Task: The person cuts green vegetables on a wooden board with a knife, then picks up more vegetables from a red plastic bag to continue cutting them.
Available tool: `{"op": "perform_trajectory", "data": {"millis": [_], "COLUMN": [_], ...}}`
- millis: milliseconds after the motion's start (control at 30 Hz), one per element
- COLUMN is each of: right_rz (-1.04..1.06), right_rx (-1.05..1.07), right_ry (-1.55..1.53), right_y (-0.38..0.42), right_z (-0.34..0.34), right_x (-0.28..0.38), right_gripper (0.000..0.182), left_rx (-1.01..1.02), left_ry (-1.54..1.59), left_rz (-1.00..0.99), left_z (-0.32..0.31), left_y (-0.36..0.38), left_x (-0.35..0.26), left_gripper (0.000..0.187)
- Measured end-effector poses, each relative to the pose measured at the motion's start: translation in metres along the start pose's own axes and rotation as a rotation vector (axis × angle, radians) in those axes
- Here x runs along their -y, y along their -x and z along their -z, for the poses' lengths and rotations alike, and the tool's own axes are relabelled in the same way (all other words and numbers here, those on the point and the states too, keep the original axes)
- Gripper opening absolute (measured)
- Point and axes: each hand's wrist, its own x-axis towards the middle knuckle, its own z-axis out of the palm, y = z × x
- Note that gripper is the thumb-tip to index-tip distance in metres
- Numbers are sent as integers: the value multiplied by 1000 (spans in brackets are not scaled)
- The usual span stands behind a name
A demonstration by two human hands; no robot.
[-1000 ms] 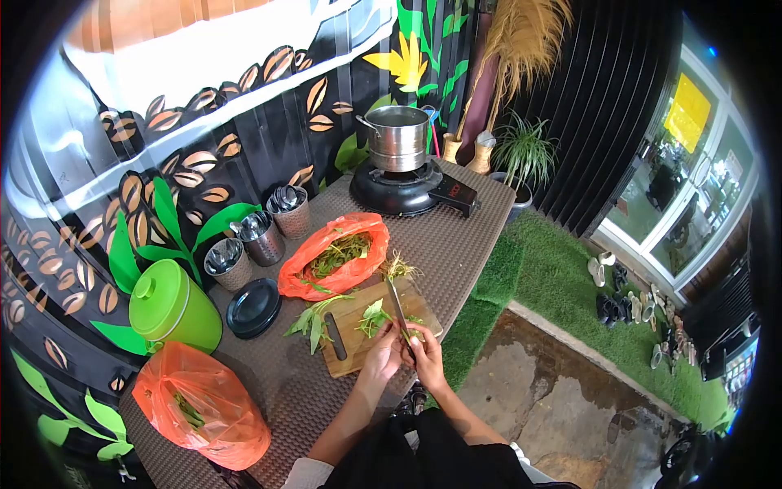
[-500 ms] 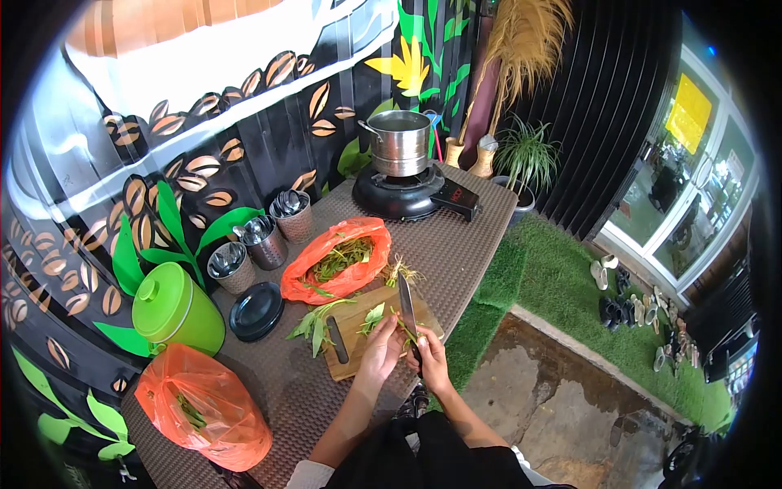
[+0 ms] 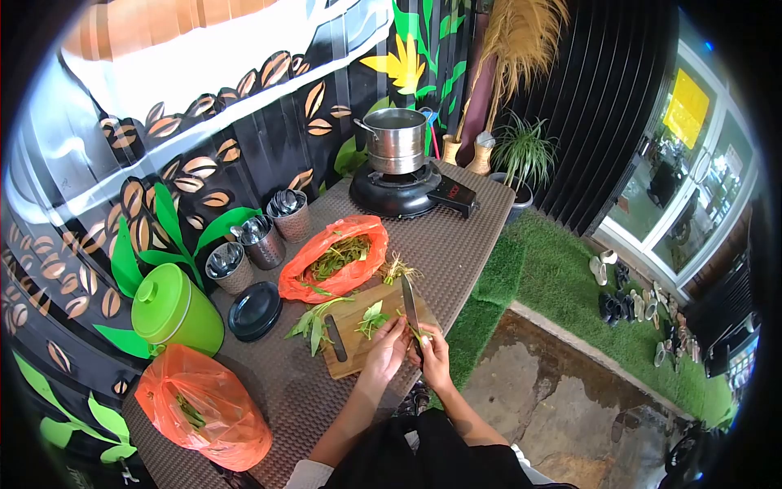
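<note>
My right hand [image 3: 433,354] grips a knife [image 3: 409,300] by its dark handle, the blade pointing up and away from me. Close beside it, my left hand [image 3: 388,350] has its fingers pinched around a leafy green stem [image 3: 371,319], whose leaves stick out to the left. Both hands are over the near right part of a wooden cutting board [image 3: 350,368]. At the board's left edge lie long green leaves [image 3: 313,325]. Cut root ends [image 3: 397,268] sit just past its far edge. An open orange plastic bag [image 3: 358,284] of greens stands behind the board.
On the brown woven table [image 3: 305,407] stand a steel pot [image 3: 396,144] on a black gas stove [image 3: 389,196], several cutlery cups [image 3: 265,245], black plates [image 3: 255,310], a green lidded container [image 3: 175,314] and another orange bag [image 3: 208,411]. Shoes [image 3: 631,306] lie on turf at right.
The hands stay close together with the knife between them, shifting only slightly. The whole view has drifted a little; the things on the table have not visibly moved.
</note>
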Motion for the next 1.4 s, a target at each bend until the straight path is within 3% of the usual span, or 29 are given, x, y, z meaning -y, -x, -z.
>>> {"op": "perform_trajectory", "data": {"millis": [1400], "right_rz": [-27], "right_rx": [-16], "right_ry": [-14], "right_y": [3], "right_z": [-3], "right_x": [-2], "right_gripper": [25], "left_rx": [-1], "left_ry": [-158], "left_rz": [-69], "left_z": [1], "left_y": [5], "left_x": [-4], "left_gripper": [18]}}
